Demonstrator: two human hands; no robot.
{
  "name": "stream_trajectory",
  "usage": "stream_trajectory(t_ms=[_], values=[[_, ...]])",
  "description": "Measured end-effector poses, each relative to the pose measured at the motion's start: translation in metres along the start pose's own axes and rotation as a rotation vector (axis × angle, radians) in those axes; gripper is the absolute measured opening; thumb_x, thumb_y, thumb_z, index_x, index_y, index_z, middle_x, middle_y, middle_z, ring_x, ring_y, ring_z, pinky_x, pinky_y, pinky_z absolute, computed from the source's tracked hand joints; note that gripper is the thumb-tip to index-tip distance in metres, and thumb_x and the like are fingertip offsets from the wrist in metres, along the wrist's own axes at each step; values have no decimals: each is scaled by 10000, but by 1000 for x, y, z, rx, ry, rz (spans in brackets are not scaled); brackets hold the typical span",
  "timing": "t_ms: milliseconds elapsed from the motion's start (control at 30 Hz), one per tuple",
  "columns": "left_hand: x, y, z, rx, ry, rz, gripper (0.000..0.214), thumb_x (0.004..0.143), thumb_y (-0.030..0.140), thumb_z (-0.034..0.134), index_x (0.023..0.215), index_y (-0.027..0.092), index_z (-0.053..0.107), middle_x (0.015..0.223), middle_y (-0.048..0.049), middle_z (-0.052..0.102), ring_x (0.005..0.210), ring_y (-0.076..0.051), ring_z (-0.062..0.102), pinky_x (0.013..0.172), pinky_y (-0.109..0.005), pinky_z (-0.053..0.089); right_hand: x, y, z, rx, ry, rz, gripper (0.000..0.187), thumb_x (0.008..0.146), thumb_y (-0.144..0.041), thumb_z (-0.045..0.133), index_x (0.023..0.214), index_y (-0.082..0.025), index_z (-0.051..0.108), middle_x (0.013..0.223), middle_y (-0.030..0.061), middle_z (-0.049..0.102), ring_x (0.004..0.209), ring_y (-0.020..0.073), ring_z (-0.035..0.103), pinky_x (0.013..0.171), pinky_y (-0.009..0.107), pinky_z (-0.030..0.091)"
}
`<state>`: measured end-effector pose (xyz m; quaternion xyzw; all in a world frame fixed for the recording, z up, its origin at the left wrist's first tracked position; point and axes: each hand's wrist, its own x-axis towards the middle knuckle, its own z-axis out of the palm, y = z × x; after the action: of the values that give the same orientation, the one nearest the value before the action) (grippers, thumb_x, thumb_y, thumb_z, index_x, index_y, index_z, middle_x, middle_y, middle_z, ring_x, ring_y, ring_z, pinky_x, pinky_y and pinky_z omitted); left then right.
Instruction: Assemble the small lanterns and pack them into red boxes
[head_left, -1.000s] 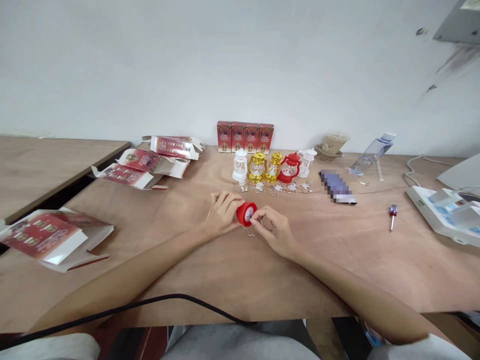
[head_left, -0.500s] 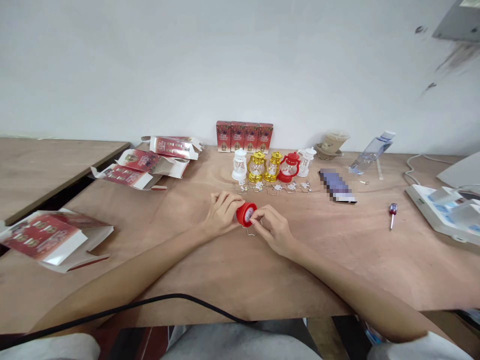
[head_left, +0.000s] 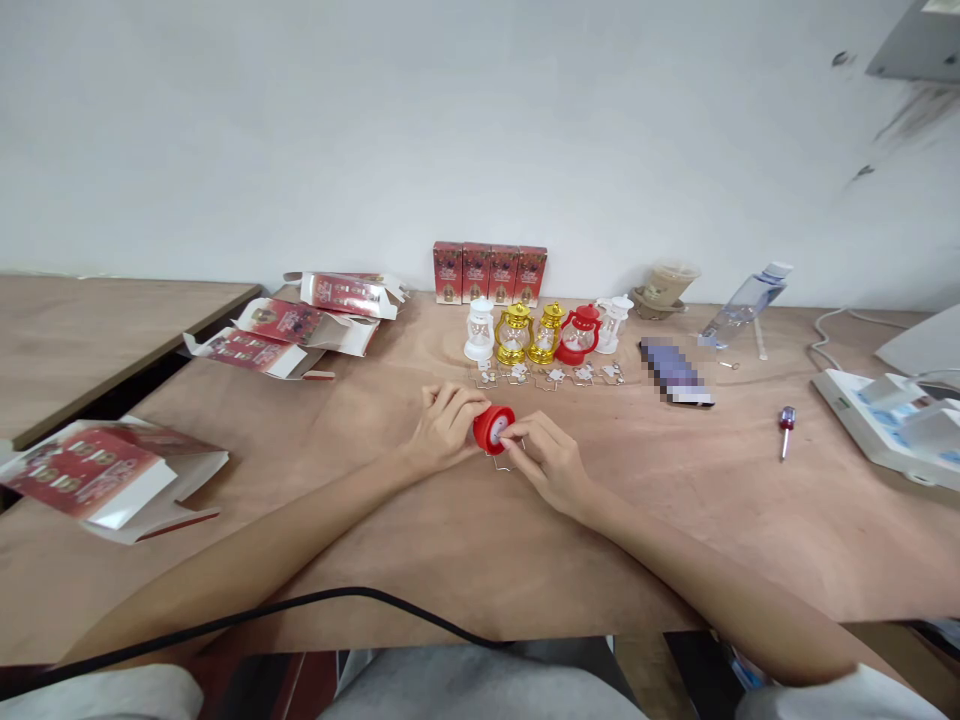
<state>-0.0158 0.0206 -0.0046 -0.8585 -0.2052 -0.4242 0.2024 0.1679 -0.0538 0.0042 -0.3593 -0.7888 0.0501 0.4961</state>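
Note:
My left hand [head_left: 448, 428] is wrapped round a red lantern [head_left: 482, 432], tipped so that its round base with a white centre faces my right side. The thumb and forefinger of my right hand [head_left: 551, 455] are pinched together against that white centre; anything between them is too small to make out. Under the lantern, a thin metal star-shaped frame [head_left: 504, 463] shows in part on the table. Beyond my hands stand a white lantern [head_left: 479, 332], a gold lantern [head_left: 514, 335] and a red lantern [head_left: 577, 337], among others in a row. Several small metal frames [head_left: 550, 377] lie before them.
Small red boxes [head_left: 476, 272] stand against the wall. Opened red cartons [head_left: 255, 350] lie at the left. On the right are a phone [head_left: 670, 368], a screwdriver [head_left: 786, 420], a bottle [head_left: 742, 305], a cup [head_left: 667, 285] and a power strip [head_left: 885, 430]. A black cable [head_left: 352, 592] crosses the front edge.
Both hands hold nearly the same place. My right fingertips remain at the lantern's base, with only a very slight shift of the view.

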Motion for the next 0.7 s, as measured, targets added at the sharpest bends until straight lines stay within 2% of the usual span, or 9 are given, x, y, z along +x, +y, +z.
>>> stream_trajectory(t_ms=[233, 400, 567, 700], values=[[-5, -2, 3, -21, -14, -21, 329, 908, 486, 458, 999, 183, 548, 911, -78, 674, 822, -212, 540, 720, -347, 252, -1, -1, -1, -39, 40, -50, 107, 897, -176, 507, 834, -224, 580, 778, 43, 657, 719, 158, 597, 654, 290, 483], [-5, -2, 4, -61, 49, 6, 277, 896, 430, 507, 1024, 186, 537, 924, -72, 669, 839, -212, 538, 741, -343, 246, -1, -3, 0, -34, 71, -88, 116, 877, -135, 524, 835, -217, 594, 767, 43, 669, 679, 150, 594, 622, 283, 491], [1, 1, 0, -24, 106, 62, 302, 937, 440, 421, 997, 164, 529, 873, -71, 669, 808, -198, 538, 735, -333, 256, -1, -3, 0, -60, 105, -154, 98, 861, -97, 550, 853, -190, 578, 757, 45, 660, 677, 142, 597, 616, 270, 503], [3, 1, -2, 13, 101, 62, 320, 950, 454, 384, 979, 168, 522, 850, -63, 667, 786, -187, 540, 730, -329, 266, 0, -3, 1, -79, 101, -172, 90, 863, -101, 558, 840, -188, 564, 739, 40, 651, 664, 139, 594, 610, 270, 501]])
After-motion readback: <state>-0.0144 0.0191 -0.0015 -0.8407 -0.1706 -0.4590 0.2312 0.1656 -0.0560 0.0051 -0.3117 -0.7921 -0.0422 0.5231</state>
